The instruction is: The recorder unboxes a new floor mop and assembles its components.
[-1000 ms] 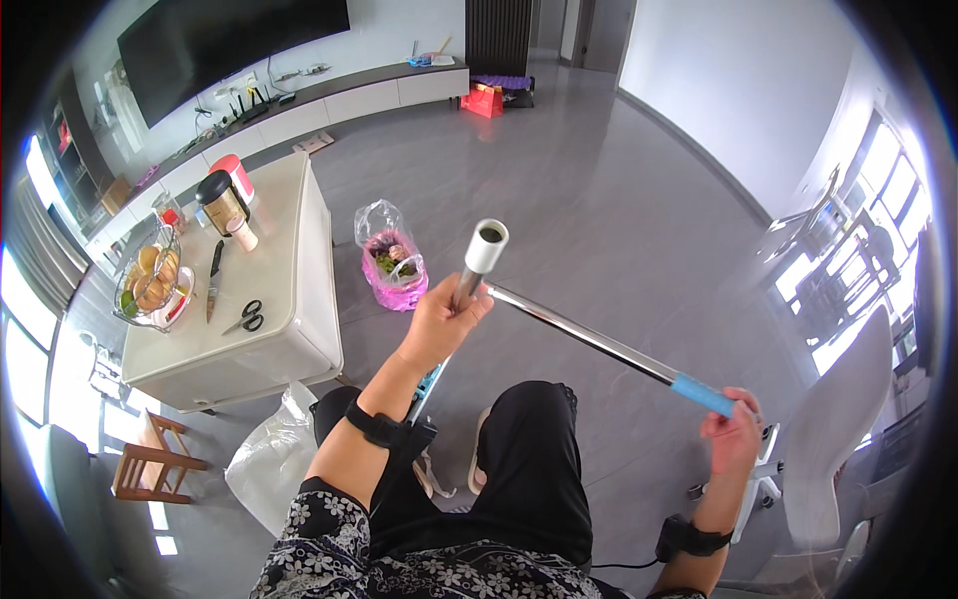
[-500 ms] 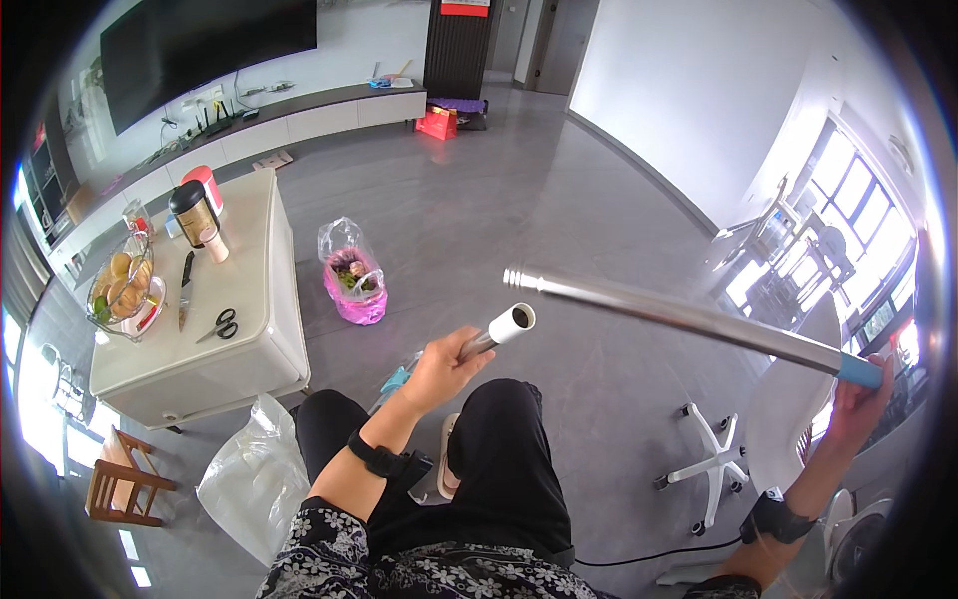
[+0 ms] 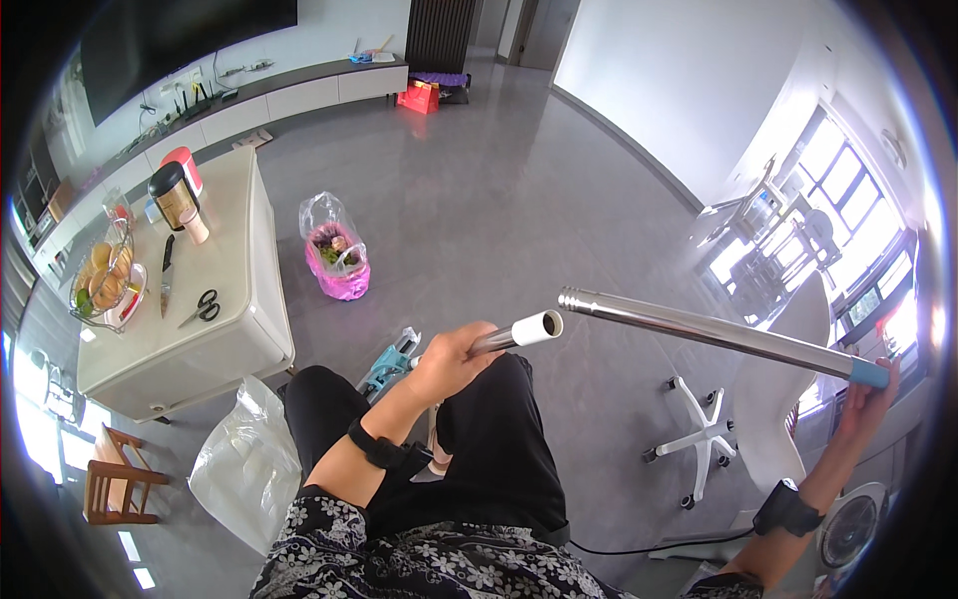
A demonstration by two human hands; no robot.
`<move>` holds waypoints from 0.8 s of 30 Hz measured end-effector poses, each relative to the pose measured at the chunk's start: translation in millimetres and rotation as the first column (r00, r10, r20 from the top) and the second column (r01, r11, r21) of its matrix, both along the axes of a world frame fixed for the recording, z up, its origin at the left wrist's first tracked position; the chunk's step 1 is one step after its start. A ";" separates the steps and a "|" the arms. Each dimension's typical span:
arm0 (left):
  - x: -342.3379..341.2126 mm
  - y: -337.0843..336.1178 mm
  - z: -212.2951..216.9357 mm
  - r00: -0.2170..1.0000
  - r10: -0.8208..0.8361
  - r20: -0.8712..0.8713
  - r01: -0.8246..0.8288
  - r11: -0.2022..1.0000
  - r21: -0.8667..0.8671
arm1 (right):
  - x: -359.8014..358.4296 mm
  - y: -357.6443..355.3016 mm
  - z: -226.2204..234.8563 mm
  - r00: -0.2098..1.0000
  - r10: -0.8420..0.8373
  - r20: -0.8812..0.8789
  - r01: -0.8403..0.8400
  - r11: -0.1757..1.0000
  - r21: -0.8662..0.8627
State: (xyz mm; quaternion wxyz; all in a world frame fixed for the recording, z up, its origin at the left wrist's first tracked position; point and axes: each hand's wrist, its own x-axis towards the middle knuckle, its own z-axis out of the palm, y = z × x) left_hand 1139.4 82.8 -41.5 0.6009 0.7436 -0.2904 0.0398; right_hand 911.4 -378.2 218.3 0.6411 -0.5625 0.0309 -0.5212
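Observation:
My left hand (image 3: 452,363) is wrapped round a short metal tube (image 3: 491,342) that ends in a white collar (image 3: 531,329) with a dark open mouth. Below that hand, near my left knee, shows a teal plastic frame (image 3: 385,367) that looks like a mop head; whether it joins the tube is hidden. A long shiny metal pole (image 3: 714,331) reaches across from the right, its ridged tip just short of the collar's mouth with a small gap visible. My right hand (image 3: 866,404) grips the pole's light blue end (image 3: 869,373).
To the left stands a cream table (image 3: 235,255) bearing scissors (image 3: 204,307), a knife (image 3: 168,265) and a wire fruit basket (image 3: 102,280). A pink bag (image 3: 344,280) sits on the floor ahead. A white swivel chair (image 3: 773,399) stands right, a wooden stool (image 3: 122,479) left.
The left hand has moved right and turned the tube toward the pole. The pole's ridged tip has come down into line with the collar. More of the teal frame shows.

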 end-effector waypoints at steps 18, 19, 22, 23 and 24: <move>2.3 -13.5 -16.5 0.999 -0.041 0.035 0.040 0.999 0.035 | -24.2 15.6 13.5 0.994 -0.044 -0.100 0.029 0.989 -0.144; 1.0 -14.2 -16.4 0.999 -0.042 0.033 0.041 0.999 0.035 | -26.2 14.1 14.2 0.991 -0.020 -0.132 -0.004 0.985 -0.175; -5.4 -19.2 -16.3 0.996 -0.082 -0.017 0.083 0.996 0.015 | -43.6 -34.8 33.0 0.985 0.048 -0.166 -0.088 0.967 -0.240; -9.1 -21.6 -16.3 0.992 -0.127 -0.010 0.127 0.992 0.012 | -51.1 -48.6 42.6 0.981 0.097 -0.168 -0.141 0.951 -0.276; -12.1 -24.1 -17.2 0.984 -0.178 -0.004 0.178 0.984 0.003 | -49.1 -32.4 60.7 0.990 0.020 -0.137 -0.060 0.954 -0.294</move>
